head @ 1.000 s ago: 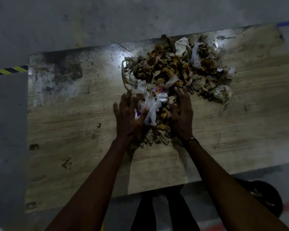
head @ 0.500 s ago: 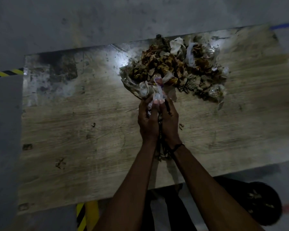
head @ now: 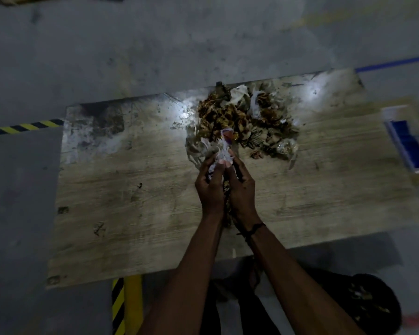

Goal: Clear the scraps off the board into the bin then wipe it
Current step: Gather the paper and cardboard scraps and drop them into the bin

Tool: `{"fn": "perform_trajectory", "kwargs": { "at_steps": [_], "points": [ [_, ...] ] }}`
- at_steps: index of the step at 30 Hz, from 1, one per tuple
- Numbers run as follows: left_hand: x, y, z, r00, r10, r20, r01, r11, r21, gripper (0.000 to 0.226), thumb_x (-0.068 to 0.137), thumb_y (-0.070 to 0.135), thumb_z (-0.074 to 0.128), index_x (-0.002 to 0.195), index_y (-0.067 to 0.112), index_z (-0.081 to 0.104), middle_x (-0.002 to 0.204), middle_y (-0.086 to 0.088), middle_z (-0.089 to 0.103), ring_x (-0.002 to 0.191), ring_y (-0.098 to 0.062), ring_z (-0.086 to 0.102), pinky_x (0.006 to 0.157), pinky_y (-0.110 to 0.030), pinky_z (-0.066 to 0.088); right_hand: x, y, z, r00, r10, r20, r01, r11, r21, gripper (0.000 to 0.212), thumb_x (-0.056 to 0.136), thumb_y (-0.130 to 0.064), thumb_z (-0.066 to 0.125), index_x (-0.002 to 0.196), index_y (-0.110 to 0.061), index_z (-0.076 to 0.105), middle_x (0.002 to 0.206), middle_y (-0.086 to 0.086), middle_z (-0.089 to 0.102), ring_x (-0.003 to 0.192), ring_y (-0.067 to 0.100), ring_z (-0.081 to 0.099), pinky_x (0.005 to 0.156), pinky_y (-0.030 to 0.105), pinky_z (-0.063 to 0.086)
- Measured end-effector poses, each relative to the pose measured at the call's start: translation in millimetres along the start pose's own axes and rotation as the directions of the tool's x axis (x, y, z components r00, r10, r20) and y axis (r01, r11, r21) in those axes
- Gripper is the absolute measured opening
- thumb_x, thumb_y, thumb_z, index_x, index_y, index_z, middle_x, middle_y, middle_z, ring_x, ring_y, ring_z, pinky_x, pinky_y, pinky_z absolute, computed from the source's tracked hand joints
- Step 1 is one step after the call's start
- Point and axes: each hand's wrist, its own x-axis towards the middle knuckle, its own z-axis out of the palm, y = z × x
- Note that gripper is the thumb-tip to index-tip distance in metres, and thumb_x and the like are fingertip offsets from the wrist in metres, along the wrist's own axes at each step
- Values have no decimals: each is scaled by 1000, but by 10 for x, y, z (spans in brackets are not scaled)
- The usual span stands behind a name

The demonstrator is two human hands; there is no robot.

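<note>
As fingers [head: 221, 165] of both hands curl inward and press a wad of white paper and brown litter between them, a person lifts one handful of scraps above a worn wooden board [head: 136, 189]. The left hand [head: 209, 187] and the right hand [head: 242, 189] sit palm to palm with the handful [head: 225, 151] squeezed between, its crumpled white top sticking out past the fingertips and darker bits hanging below the wrists; how much is held inside cannot be seen. A dark band circles the right wrist. Just beyond the hands, toward the far edge of the board, lies the main heap of scraps [head: 244, 119], a loose mix of dry brown leaves, white paper and clear wrappers, with a few stray crumbs scattered on the bare wood around it. A dark round bin [head: 373, 301], already holding some litter, stands on the floor off the near right corner of the board. The work appears to be in its first stage, clearing by the handful, with most of the heap left and no wiping begun. The next move probably calls for carrying the load back and to the right over the bin without letting the loose pieces drop, then opening both hands.
</note>
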Motion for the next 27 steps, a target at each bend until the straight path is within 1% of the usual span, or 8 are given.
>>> {"fn": "perform_trajectory", "kwargs": {
  "at_steps": [2, 5, 9, 15, 18, 21, 24, 27],
  "points": [
    [-114, 182, 70, 1000, 3, -8, -3, 1000, -30, 31, 96, 25, 72, 125, 16, 72, 128, -3, 72, 124, -20, 66, 108, -47, 53, -68, -222, -11, 1000, -12, 13, 12, 1000, 17, 35, 106, -17, 58, 141, -19, 62, 137, 0, 68, 124, 10, 65, 95, 23, 56],
    [-306, 453, 184, 999, 23, -26, -24, 998, -59, 44, 89, 37, 74, 125, 12, 73, 126, -10, 73, 121, -28, 67, 102, -49, 56, -184, -576, -51, 998, -34, 43, 32, 998, 53, 31, 105, -18, 60, 135, -26, 65, 131, -7, 71, 124, 10, 66, 101, 29, 56],
    [-534, 742, 359, 998, 54, -39, -59, 991, -121, 28, 100, 15, 67, 127, 8, 71, 127, -14, 72, 120, -30, 67, 100, -46, 57, -284, -942, -139, 996, -73, 59, 69, 996, 60, 37, 105, -20, 61, 142, -12, 63, 136, 0, 69, 125, 10, 65, 98, 23, 55],
    [-821, 1137, 613, 996, 88, -12, -88, 985, -150, 22, 102, 8, 63, 122, 12, 71, 126, -11, 71, 110, -16, 71, 91, -33, 59, -379, -1353, -273, 994, -94, 60, 89, 992, 86, 38, 105, -17, 61, 142, -11, 62, 135, 2, 69, 121, 8, 67, 96, 27, 56],
    [-899, 1259, 696, 988, 151, 36, -145, 979, -144, 28, 97, 22, 69, 123, 14, 73, 129, -14, 70, 120, -27, 67, 99, -43, 57, -416, -1510, -289, 994, -101, 28, 98, 989, 110, 39, 104, -19, 62, 142, -13, 62, 136, 1, 69, 122, 11, 67, 99, 33, 58],
    [-917, 1368, 763, 984, 150, 91, -134, 978, -160, 21, 94, 24, 69, 106, 38, 80, 120, 1, 76, 120, -26, 67, 104, -52, 54, -458, -1657, -287, 987, -162, 0, 161, 982, 95, 39, 105, -19, 61, 143, -12, 62, 136, 2, 69, 123, 11, 66, 96, 25, 57],
    [-904, 1490, 838, 982, 105, 157, -79, 983, -165, 28, 101, 10, 65, 104, 35, 77, 108, 12, 78, 113, -20, 70, 105, -52, 53, -464, -1771, -260, 979, -192, -70, 199, 974, 107, 39, 105, -18, 60, 143, -11, 61, 136, 3, 68, 124, 13, 66, 99, 31, 58],
    [-913, 1595, 864, 966, 103, 238, -66, 985, -158, 23, 103, 8, 61, 113, 26, 73, 108, 13, 77, 107, -12, 71, 95, -39, 58, -481, -1866, -234, 967, -210, -148, 226, 969, 103, 39, 105, -16, 60, 144, -9, 60, 139, 7, 66, 126, 19, 65, 101, 35, 58]
  ]
}}
